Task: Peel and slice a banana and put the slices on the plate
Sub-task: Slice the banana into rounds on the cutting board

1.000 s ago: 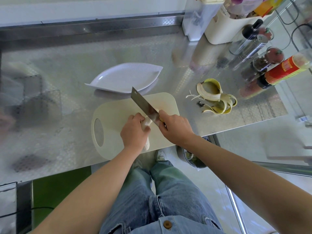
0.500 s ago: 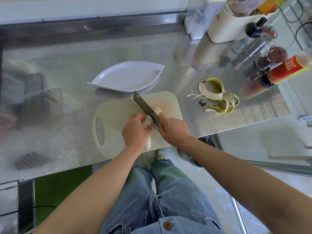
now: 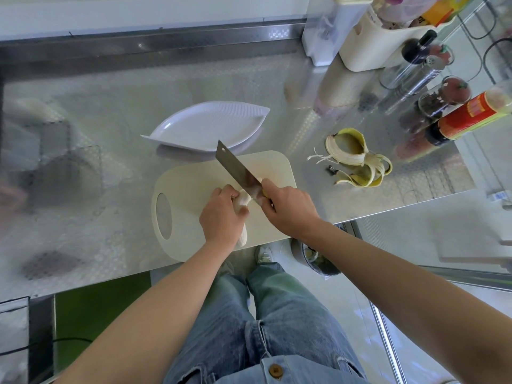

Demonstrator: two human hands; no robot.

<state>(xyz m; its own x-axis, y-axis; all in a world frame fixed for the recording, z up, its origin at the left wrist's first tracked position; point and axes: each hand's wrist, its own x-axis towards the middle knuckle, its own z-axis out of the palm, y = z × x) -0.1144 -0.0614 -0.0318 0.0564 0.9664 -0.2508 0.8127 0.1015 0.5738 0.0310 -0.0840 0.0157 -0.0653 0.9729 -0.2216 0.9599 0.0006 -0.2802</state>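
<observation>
A peeled banana (image 3: 243, 200) lies on the cream cutting board (image 3: 194, 187), mostly covered by my left hand (image 3: 221, 217), which presses it down. My right hand (image 3: 288, 209) grips the handle of a cleaver (image 3: 235, 169); its blade rests across the banana's far end, just beyond my left fingertips. A small cut piece (image 3: 260, 180) shows on the far side of the blade. The white leaf-shaped plate (image 3: 205, 126) sits just behind the board and holds nothing.
The banana peel (image 3: 357, 159) lies on the steel counter right of the board. Bottles, jars and a red-labelled container (image 3: 468, 117) crowd the back right, beside a cream tub (image 3: 382, 42). The counter edge runs just below the board.
The cleaver has come down from a raised tilt onto the banana's far end, my right hand lowering with it. My left hand stays on the banana.
</observation>
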